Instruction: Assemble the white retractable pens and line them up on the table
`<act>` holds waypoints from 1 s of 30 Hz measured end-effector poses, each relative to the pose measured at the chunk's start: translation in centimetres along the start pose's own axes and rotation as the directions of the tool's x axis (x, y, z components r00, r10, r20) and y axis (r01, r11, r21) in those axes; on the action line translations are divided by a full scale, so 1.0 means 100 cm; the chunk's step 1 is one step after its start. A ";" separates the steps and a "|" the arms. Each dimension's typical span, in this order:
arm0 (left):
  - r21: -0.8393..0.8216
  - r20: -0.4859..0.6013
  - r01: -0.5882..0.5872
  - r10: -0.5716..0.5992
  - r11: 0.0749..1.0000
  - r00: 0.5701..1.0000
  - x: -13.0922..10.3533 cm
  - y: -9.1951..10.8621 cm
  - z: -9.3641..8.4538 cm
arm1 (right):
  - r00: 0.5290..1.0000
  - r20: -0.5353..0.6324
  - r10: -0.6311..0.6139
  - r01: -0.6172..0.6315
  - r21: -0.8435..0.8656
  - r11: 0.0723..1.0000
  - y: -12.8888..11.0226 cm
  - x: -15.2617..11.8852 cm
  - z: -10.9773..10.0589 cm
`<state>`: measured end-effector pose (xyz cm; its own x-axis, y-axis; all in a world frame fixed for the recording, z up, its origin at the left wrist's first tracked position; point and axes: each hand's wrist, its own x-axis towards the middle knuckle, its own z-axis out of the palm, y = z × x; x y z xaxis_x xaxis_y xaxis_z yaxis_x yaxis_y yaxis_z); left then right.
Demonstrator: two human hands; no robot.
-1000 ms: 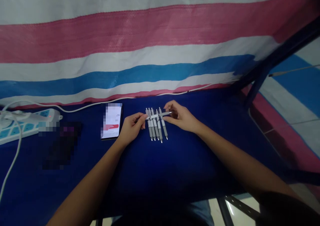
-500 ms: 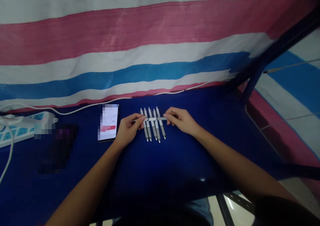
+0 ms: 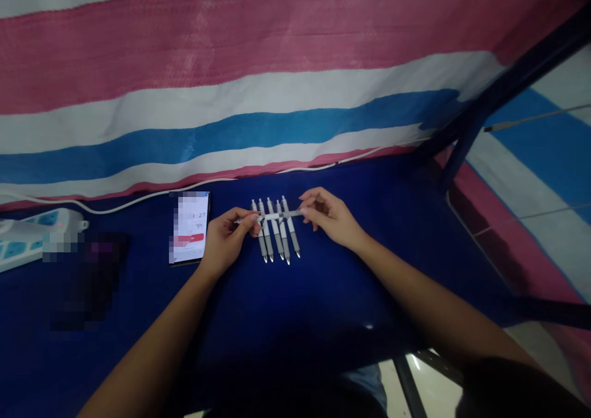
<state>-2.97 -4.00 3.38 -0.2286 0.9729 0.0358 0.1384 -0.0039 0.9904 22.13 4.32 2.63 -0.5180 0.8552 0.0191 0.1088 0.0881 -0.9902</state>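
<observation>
1. Crosswise over a row of five white-and-grey click pens (image 3: 276, 233), both hands pinch one more slim white-and-grey pen (image 3: 270, 217), which lies level above the row's upper halves.
2. At that pen's left end, the left hand (image 3: 226, 241) has its grip clenched on it, thumb and forefinger meeting at the barrel.
3. At the pen's right end, the right hand (image 3: 329, 216) grasps it with its fingertips (image 3: 303, 212), the other fingers curled loosely above.
4. Beneath, the row of pens lies side by side on the dark blue cloth-covered worktop (image 3: 295, 307), metal tips pointing toward the person.
5. Just left of the row lies a smartphone with a lit screen (image 3: 189, 227).
6. Far left of the row sits a white power strip with blue sockets (image 3: 28, 241); its white cable (image 3: 138, 197) runs along the striped pink, white and blue tarpaulin (image 3: 258, 85) behind the row.
</observation>
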 end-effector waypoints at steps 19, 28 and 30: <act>0.264 0.091 -0.222 0.204 0.939 0.975 -0.005 -0.003 -0.002 | 0.964 -0.246 -0.099 0.173 0.299 0.938 -0.003 -0.001 -0.002; 0.249 0.083 -0.187 0.172 0.950 0.982 -0.005 -0.007 -0.004 | 0.903 -0.409 -0.134 0.237 0.211 0.948 -0.003 0.000 -0.011; 0.249 0.079 -0.182 0.167 0.951 0.983 -0.005 -0.006 -0.004 | 0.898 -0.421 -0.126 0.240 0.230 0.943 -0.001 0.001 -0.013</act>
<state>-3.31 -4.53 2.78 -0.1253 0.9737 0.1901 0.4135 -0.1229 0.9022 23.13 5.09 2.92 -0.1215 0.9722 0.2001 -0.2168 0.1708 -0.9612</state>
